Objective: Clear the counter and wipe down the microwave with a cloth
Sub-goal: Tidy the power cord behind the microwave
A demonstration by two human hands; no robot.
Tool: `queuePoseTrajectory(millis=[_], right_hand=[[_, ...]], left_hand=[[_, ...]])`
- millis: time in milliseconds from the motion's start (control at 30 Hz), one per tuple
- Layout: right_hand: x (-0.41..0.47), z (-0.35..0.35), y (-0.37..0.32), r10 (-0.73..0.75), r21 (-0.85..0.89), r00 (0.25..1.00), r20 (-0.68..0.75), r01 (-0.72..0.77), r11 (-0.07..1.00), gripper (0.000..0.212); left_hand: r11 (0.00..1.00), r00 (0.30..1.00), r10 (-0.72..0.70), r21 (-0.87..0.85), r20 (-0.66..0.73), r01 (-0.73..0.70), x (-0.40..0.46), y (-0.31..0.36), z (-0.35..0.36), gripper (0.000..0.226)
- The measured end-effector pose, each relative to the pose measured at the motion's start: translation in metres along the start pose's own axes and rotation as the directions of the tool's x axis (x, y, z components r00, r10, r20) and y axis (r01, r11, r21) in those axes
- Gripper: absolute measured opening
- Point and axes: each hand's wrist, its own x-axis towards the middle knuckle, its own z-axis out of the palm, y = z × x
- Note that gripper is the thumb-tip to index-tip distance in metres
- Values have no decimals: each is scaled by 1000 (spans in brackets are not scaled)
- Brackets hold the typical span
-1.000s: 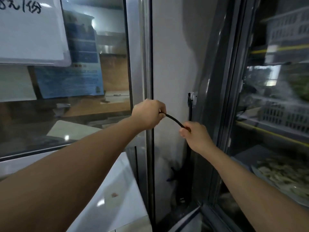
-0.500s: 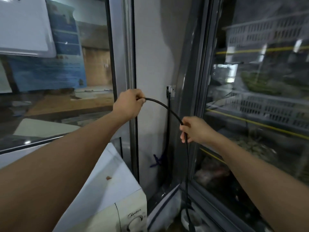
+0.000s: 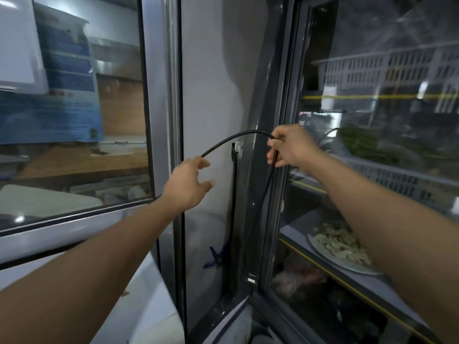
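A black cable [image 3: 233, 137] arcs in front of the grey pillar between my two hands. My right hand [image 3: 290, 146] grips it at the top of the arc, and from there the cable hangs down along the fridge frame. My left hand [image 3: 188, 183] is lower and to the left, its fingers spread loosely, with the cable's left end at its index fingertip. The white top of the microwave [image 3: 151, 304] shows at the bottom left under my left forearm. No cloth is in view.
A glass window [image 3: 74, 120] with notices fills the left. On the grey pillar [image 3: 208, 95] sits a small socket [image 3: 237, 148] with a dark lead running down. A glass-door display fridge [image 3: 372, 170] on the right holds baskets and a plate of food [image 3: 340, 247].
My right hand has risen and pulled the cable up and to the right. My left hand has loosened from a fist round the cable to spread fingers and dropped lower.
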Motion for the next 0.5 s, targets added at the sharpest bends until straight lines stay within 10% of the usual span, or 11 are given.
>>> queuePoseTrajectory(millis=[333,500], right_hand=[[51,12,-28,-98,61,994,37,96,993,25],[70,15,-20,-124,69,992,25,122,990,25]], left_hand=[[881,947,-129,-404,294,246,2,4,94,34],[802,950,-218,-513,226,306,-2,-4,110,9]])
